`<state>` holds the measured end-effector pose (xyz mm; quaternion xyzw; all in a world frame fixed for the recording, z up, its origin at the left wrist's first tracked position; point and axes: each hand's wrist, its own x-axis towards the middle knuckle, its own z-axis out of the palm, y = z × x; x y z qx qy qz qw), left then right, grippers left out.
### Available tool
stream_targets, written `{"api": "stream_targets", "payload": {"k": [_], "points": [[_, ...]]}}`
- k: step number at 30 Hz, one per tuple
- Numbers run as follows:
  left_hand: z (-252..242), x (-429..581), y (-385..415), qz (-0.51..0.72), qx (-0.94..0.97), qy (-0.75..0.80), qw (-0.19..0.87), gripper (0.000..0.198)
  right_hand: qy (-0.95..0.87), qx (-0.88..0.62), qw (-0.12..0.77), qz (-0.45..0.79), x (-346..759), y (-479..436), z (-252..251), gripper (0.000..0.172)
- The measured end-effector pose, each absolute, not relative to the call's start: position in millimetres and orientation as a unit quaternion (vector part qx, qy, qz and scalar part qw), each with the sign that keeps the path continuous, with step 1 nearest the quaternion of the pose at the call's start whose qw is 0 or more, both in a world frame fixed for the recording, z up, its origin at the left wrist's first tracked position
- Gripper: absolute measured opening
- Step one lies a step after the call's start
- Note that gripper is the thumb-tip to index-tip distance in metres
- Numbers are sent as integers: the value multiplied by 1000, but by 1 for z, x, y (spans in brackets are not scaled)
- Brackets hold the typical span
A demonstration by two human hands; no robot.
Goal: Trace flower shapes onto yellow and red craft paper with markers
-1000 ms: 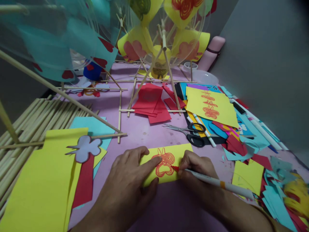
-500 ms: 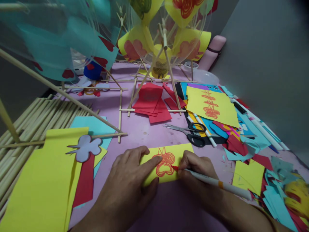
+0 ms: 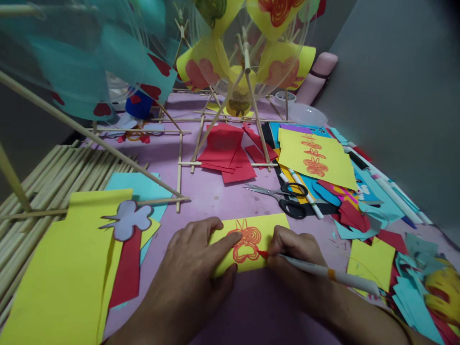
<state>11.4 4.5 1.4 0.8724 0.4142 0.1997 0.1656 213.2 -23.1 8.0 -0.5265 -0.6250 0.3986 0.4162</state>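
Observation:
On the pink tabletop lies a small yellow paper [image 3: 269, 227] with a red butterfly drawing [image 3: 246, 243] on it. My left hand [image 3: 196, 261] rests on the paper's left side, fingers stretched out and apart. A white felt-tip pen [image 3: 319, 269] with a red tip and an orange band is gripped in my right hand [image 3: 296, 254]. Its tip points at the edge of the butterfly's lower right wing. Just beyond the paper lie black-handled scissors [image 3: 283, 194], slightly spread.
Yellow sheets [image 3: 61, 268] and a grey paper butterfly [image 3: 131, 219] lie at left beside wooden sticks [image 3: 39, 191]. Stick frames with paper-covered wheels stand behind red papers [image 3: 230, 148]. At right are a yellow sheet with drawings [image 3: 334, 155], markers [image 3: 391, 194] and paper scraps.
The pen tip has shifted slightly to the right, and my right hand has moved a little with it. My left hand stays on the paper.

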Motion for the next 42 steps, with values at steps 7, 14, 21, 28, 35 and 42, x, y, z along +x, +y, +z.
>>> {"api": "stream_targets", "payload": {"k": [7,14,21,28,35,42], "points": [[2,12,4,206,869,418,168,48,-586,-534,435,427,213,-22,10,12],[3,12,4,196,870,420,171,46,-541,-549,453,447,214,-23,8,12],[2,10,3,206,872,414,163,49,-638,-476,450,405,215,-23,10,18],[2,12,3,206,870,418,165,46,-532,-551,466,443,215,-26,2,14],[2,12,4,204,868,423,162,47,-626,-507,423,415,213,-23,3,18],[3,13,3,207,867,424,163,48,-694,-477,400,361,212,-21,4,19]]}}
